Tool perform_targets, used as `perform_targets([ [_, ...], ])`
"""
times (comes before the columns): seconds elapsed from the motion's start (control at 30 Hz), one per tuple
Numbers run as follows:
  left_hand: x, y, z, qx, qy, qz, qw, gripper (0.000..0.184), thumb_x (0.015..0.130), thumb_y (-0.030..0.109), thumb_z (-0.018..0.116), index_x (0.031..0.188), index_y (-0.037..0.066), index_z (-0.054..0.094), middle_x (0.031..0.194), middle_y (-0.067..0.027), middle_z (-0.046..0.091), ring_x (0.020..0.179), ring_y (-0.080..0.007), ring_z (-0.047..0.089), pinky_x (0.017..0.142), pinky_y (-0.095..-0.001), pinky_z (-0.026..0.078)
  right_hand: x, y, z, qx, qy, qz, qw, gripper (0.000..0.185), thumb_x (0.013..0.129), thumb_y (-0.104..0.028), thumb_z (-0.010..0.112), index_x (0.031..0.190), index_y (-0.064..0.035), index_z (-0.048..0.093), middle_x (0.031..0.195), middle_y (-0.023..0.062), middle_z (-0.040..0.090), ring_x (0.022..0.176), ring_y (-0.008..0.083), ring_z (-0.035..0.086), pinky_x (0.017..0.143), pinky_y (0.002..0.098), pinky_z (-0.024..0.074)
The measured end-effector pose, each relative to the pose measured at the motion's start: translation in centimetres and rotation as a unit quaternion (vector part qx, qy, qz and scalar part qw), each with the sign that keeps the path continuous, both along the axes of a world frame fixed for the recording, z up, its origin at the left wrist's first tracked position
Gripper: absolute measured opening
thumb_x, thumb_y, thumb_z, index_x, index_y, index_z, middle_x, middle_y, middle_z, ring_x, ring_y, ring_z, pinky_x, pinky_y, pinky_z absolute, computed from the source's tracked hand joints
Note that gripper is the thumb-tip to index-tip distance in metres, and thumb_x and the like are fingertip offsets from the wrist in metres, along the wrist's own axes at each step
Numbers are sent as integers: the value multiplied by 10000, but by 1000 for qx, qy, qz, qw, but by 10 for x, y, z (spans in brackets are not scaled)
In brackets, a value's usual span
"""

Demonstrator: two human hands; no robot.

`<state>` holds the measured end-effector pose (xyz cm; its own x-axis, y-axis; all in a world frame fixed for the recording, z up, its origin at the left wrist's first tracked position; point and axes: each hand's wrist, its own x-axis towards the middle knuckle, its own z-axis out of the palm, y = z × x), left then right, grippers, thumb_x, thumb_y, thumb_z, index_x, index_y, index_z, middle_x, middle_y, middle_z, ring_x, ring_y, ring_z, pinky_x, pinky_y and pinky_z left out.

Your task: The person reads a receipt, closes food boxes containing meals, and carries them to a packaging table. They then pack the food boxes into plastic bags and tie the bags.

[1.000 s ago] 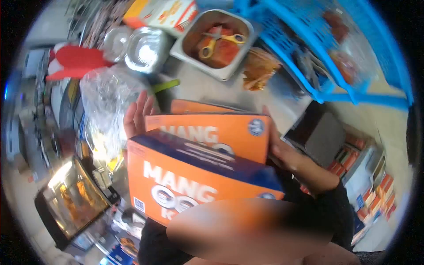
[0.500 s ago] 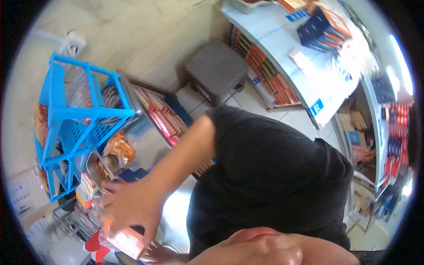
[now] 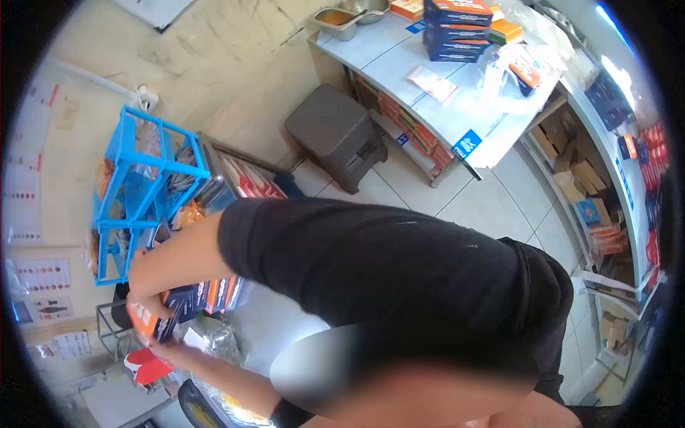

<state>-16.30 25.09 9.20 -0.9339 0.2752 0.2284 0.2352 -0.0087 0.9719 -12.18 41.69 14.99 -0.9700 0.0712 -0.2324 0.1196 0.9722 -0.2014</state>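
Observation:
My right hand (image 3: 148,284) reaches down from above, its fingers bent over an orange and navy box (image 3: 145,321). From below, my left hand (image 3: 168,352) holds the lower edge of this same box, its fingertips partly hidden. Beside the box, several navy and orange boxes (image 3: 220,294) stand close together on a metal counter (image 3: 275,314). Clear plastic bags (image 3: 217,337) lie just below them. A blue basket rack (image 3: 151,167) rises above my right hand, with a bag of orange food (image 3: 188,214) near its base.
A grey stool (image 3: 334,128) stands on the tiled floor by a white table (image 3: 399,64), which carries stacked boxes (image 3: 458,32) and a metal pan (image 3: 335,23). Shelves (image 3: 581,178) with cartons line the right. A red item (image 3: 150,367) lies near my left hand.
The view has turned, bringing more of the white table into sight. My right hand has shifted onto the box beside the row, and my left hand has come up against its lower edge.

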Motion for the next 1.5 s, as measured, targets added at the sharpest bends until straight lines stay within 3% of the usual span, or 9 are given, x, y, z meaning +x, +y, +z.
perform_targets([
  [0.23, 120, 8, -26, -39, 333, -178, 925, 559, 894, 410, 357, 1284, 11, 368, 1239, -140, 451, 1092, -242, 443, 910, -369, 361, 307, 54, -1, -191, 350, 16, 917, 960, 499, -417, 747, 1310, -75, 363, 1227, 223, 463, 1093, 343, 481, 929, 394, 380],
  [0.33, 243, 80, -41, -104, 198, -419, 880, 494, 865, 304, 458, 1248, -4, 409, 1237, -125, 464, 1119, -250, 441, 965, -353, 326, 485, 80, -24, -328, 282, -170, 885, 1001, 499, -384, 755, 1314, 1, 321, 1255, 218, 434, 1169, 308, 426, 973, 353, 330],
  [0.63, 701, 280, -148, 75, 331, -793, 506, 309, 706, -17, 519, 992, 68, 595, 1022, -103, 593, 1019, -305, 523, 900, -395, 397, 905, 132, -92, 35, 114, -678, 725, 890, 543, -308, 747, 1324, -195, 337, 1121, 231, 466, 1056, 340, 463, 907, 403, 373],
  [0.8, 814, 372, -242, -358, 459, -648, 492, 367, 690, 220, 631, 1018, 61, 588, 1038, -143, 589, 1046, -317, 519, 883, -408, 413, 983, 162, -133, -99, 63, -695, 709, 883, 551, -221, 760, 1324, -164, 336, 1061, 209, 515, 987, 272, 525, 859, 342, 416],
  [0.87, 790, 382, -260, -391, 634, -451, 491, 591, 684, 377, 659, 1160, 61, 509, 1160, -197, 521, 1172, -326, 425, 980, -481, 311, 982, 178, -139, -248, 46, -676, 692, 852, 596, -284, 743, 1326, -131, 330, 1098, 186, 524, 995, 231, 530, 847, 324, 416],
  [1.0, 777, 358, -235, -351, 571, -595, 444, 689, 739, 431, 608, 1247, 9, 411, 1195, -201, 491, 1209, -305, 374, 1057, -487, 141, 964, 205, -190, -566, 74, -559, 601, 898, 645, -480, 674, 1353, -91, 282, 1152, 153, 529, 961, 202, 558, 780, 309, 439],
  [1.17, 790, 314, -178, -460, 513, -684, 241, 348, 806, 365, 552, 1116, 211, 582, 1051, -118, 580, 1094, -287, 480, 1014, -553, 215, 896, 192, -227, -125, -36, -723, 679, 960, 610, -556, 640, 1392, -233, 186, 1400, 218, 204, 1251, 383, 268, 966, 559, 255],
  [1.3, 783, 314, -175, -334, 506, -725, 326, 222, 777, 329, 582, 916, 177, 665, 884, -98, 599, 921, -278, 552, 907, -480, 375, 883, 192, -282, 2, 22, -714, 700, 864, 654, -563, 622, 1365, -218, 272, 1420, 196, 144, 1280, 412, 184, 964, 626, 197],
  [1.5, 760, 369, -210, -312, 387, -504, 706, 570, 679, 396, 679, 1097, 40, 526, 1122, -205, 514, 978, -310, 544, 827, -417, 435, 851, 300, -128, 239, 263, -445, 822, 875, 546, -377, 743, 1318, -258, 346, 1375, 182, 254, 1278, 370, 218, 967, 537, 274],
])
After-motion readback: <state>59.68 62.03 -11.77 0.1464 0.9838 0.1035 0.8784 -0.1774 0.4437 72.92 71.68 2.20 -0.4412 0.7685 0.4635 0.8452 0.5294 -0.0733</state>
